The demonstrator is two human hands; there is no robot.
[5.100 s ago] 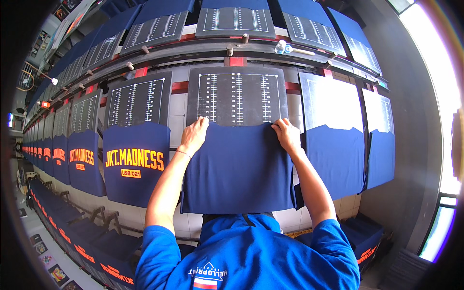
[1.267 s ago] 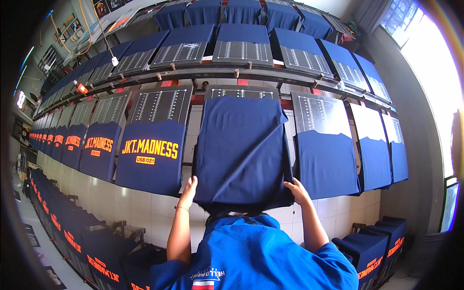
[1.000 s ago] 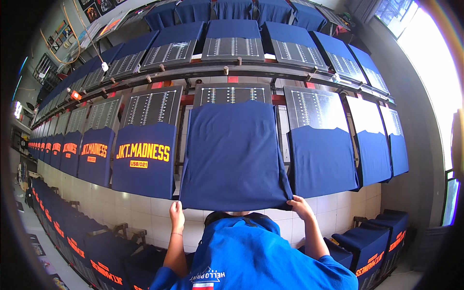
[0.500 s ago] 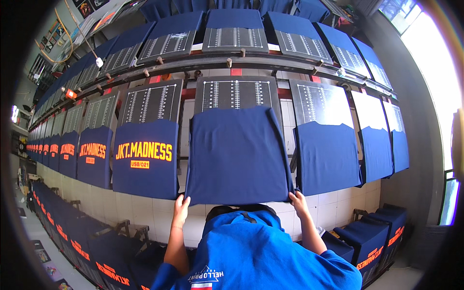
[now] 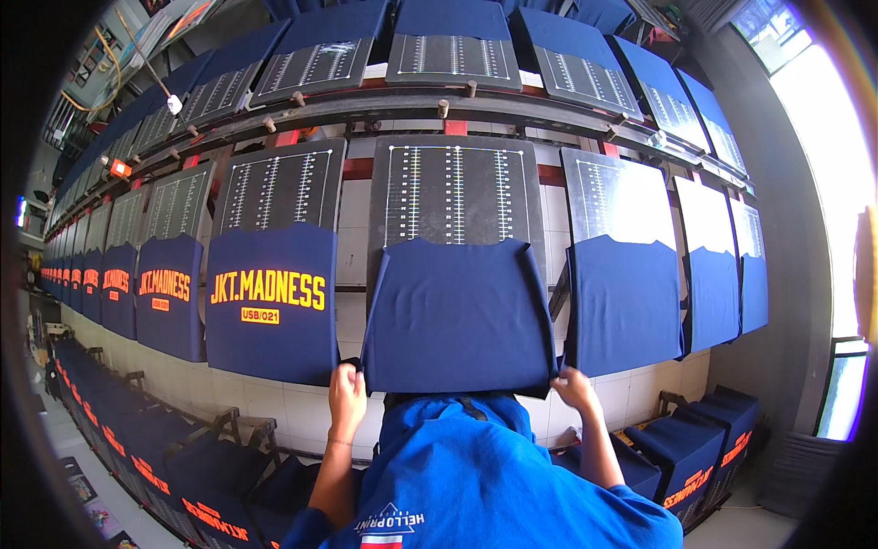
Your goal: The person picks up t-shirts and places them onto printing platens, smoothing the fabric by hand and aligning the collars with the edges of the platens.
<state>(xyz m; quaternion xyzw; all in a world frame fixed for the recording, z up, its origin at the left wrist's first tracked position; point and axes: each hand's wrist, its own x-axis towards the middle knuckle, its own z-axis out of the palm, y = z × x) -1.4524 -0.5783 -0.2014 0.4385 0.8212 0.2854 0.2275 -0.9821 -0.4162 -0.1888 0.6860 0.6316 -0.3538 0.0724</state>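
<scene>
One middle board: flat, rectangular, dark and matte, ruled with three white graduated scales and framed by thin white lines.
Navy garment: smooth, soft-looking cloth drawn over the lower part of the middle board, its upper edge dipping shallowly, faint creases across the front, a fold running down each side.
Left hand: below the middle board's left side, thumb and fingers pinching the cloth at the garment's lower left corner.
Right hand: below the middle board's right side, slightly blurred, fingers curled and pinching the cloth at the lower right corner.
Bracelet: a thin band round the left wrist, below the middle board.
Printed garment: left of the middle board, navy cloth with arched yellow-orange lettering above a small block.
Plain garment: right of the middle board, navy, lightly rippled, on a glossy board glaring white.
Long beam: dark, beyond the middle board, set with short round pegs.
Blue shirt: worn by the person, softly wrinkled, nearer than the middle board.
Floor: pale square tiles, seen left of the middle board.
</scene>
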